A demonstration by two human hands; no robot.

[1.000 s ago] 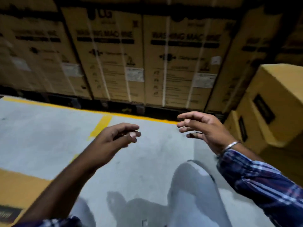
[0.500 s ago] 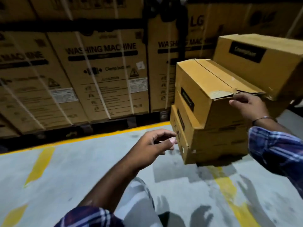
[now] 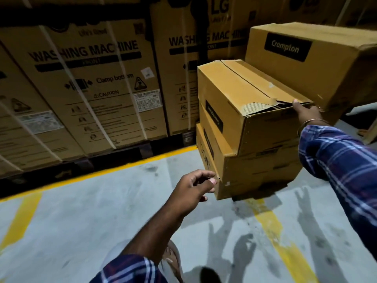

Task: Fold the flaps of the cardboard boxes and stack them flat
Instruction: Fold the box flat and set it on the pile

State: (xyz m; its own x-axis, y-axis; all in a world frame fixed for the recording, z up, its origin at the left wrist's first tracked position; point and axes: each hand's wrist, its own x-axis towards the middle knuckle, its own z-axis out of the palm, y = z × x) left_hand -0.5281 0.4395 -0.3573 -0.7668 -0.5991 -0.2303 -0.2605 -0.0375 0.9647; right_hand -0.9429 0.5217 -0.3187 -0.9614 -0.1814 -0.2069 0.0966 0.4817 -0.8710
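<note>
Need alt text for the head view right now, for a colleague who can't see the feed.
A person's right hand grips the torn top edge of the upper cardboard box in a small stack on a warehouse floor, while the left hand reaches toward the lower box, fingers loosely curled. Strapped washing machine cartons stand behind.

Bare concrete floor lay open to the left of the stacked Crampton boxes. A wall of strapped washing machine cartons closed off the far side. A larger Crampton box crowded the stack's upper right, touching the top box there.
</note>
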